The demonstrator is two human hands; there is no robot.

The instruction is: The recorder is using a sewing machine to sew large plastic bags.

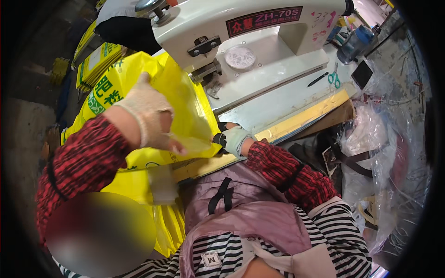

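Note:
A yellow plastic sack [185, 99] with green print lies at the left end of the sewing machine [259, 37], its edge beside the needle area. Over the sack is my left hand [150, 113] in a pale fingerless work glove, thumb and fingers apart. Motion smears part of it and a whitish, see-through film near its thumb. My right hand [235, 139], in a pale glove with black finger covers, is closed on the sack's lower right corner at the table's front edge. The tips of its fingers are partly hidden.
Folded yellow sacks [97, 65] are stacked at the far left, and more yellow sacks [167, 222] hang by my lap. Scissors [333, 79], a black pen [318, 79], a phone [362, 74] and a water bottle [354, 44] lie or stand right. Clear plastic [371, 129] heaps beyond the table.

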